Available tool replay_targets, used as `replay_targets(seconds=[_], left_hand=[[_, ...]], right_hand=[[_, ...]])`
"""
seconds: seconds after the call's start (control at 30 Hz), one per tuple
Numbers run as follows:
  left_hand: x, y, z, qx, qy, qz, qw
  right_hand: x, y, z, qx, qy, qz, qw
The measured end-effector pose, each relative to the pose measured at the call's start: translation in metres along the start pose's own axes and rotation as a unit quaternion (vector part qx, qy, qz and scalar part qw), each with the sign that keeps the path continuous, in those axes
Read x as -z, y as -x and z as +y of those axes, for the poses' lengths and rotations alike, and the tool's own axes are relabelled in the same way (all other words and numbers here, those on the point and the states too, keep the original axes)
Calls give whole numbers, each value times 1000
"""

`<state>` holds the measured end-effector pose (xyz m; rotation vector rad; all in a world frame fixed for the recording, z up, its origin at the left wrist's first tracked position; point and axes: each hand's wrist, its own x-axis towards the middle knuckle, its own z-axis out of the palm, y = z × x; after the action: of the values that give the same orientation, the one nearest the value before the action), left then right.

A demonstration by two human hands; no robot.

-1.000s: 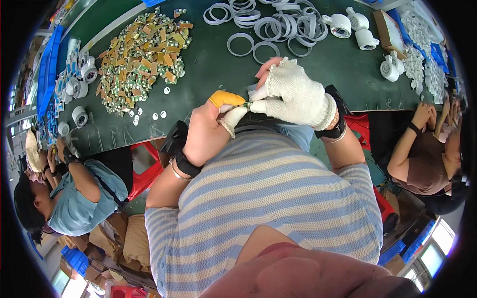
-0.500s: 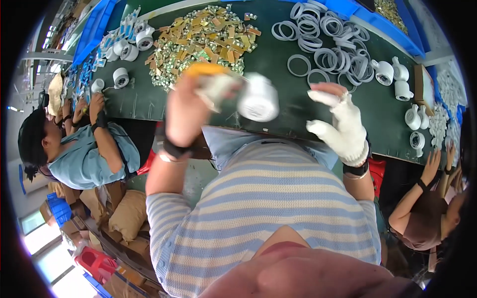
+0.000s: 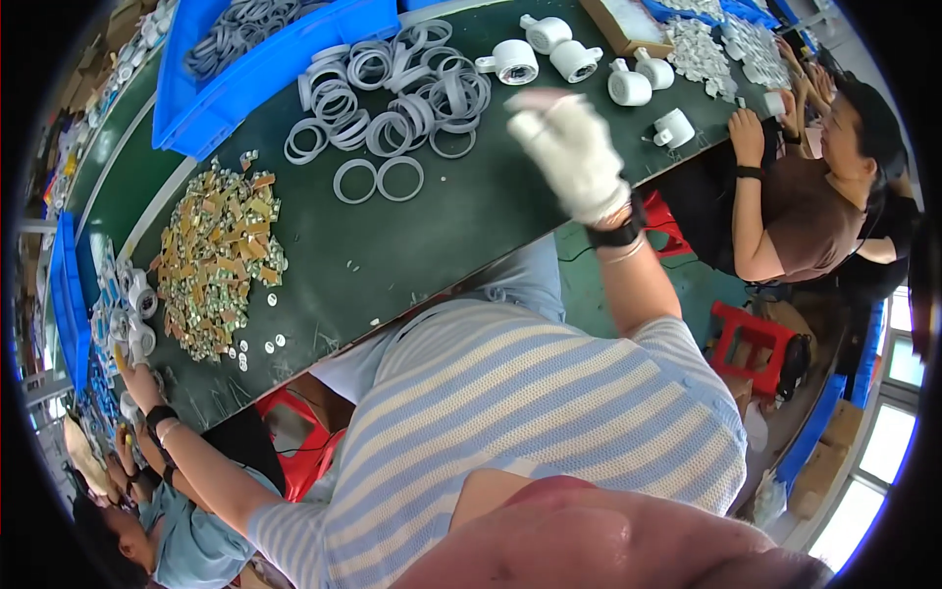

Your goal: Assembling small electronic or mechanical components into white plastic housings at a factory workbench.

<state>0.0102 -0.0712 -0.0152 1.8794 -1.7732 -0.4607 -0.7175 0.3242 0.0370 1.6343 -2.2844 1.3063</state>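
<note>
The left hand [image 3: 140, 383] was stretched to the far left, its fingers close to the left white units [image 3: 142, 300]. A yellow cover showed on 1 finger. Whether those fingers were apart or clamped on a unit could not be told at that size and angle.

The right hand [image 3: 571, 155], in a white glove, was raised over the table [image 3: 388, 250], just short of the right white units [image 3: 512, 63]. Motion blur hid its fingers; apart or together could not be determined, and no held item could be made out.

The goods lay grouped by kind, judged to be for ready picking: circuit boards [image 3: 221, 263] heaped on the left, grey rings [image 3: 391, 128] loose in the middle, and 6 white units on the right. The blue bin [image 3: 285, 71] behind held more rings, probably as stock, its walls keeping them together. Small white discs [image 3: 272, 299] lay scattered beside the boards, seemingly without order.

The bin was cut off at the upper edge, as was the cardboard box [image 3: 620, 31], whose contents were unclear. The clear pieces [image 3: 699, 61] merged into a heap and could not be counted. The left co-worker [image 3: 201, 535] was partly lost at the dark rim; the right co-worker [image 3: 800, 201] had hands near a small white item, grip uncertain.
</note>
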Motion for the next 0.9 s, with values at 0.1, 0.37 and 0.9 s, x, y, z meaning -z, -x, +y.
replay_targets(seconds=[0.1, 0.37, 0.9], left_hand=[[7, 37, 39, 4, -33, 16, 999], [-32, 217, 223, -196, 109, 24, 974], [-152, 329, 313, 118, 610, -455, 639]], right_hand=[[63, -17, 55, -146, 301, 119, 935], [80, 30, 153, -201, 337, 127, 911], [-74, 29, -68, 126, -202, -220, 946]])
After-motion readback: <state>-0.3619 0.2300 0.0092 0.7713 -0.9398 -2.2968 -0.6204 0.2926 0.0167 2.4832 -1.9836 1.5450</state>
